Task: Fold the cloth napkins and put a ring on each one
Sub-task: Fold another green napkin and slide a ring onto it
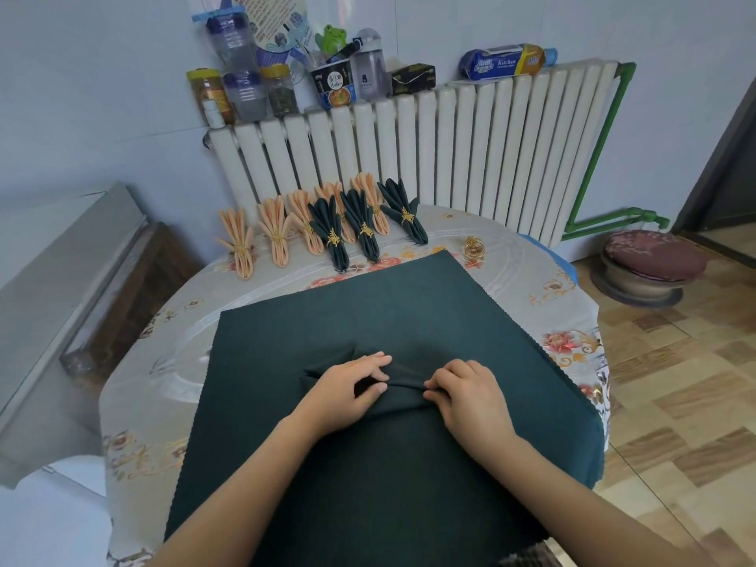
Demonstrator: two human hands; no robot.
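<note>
Floral tablecloth (pixel 172 354) covers the round table before a white radiator (pixel 450 157).

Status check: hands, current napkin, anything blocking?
Left hand and right hand both pinching a pleat in the flat dark green cloth napkin. Loose gold wire ring waiting beyond its far corner. Nothing in the way.

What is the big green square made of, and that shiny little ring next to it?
The green napkin looks like matte woven cloth: it bunches into soft folds where both hands pinch it, and its edges look zigzag-cut. The ring looks like gold-coloured metal wire, thin, shiny and see-through, though it could be coated plastic.
</note>
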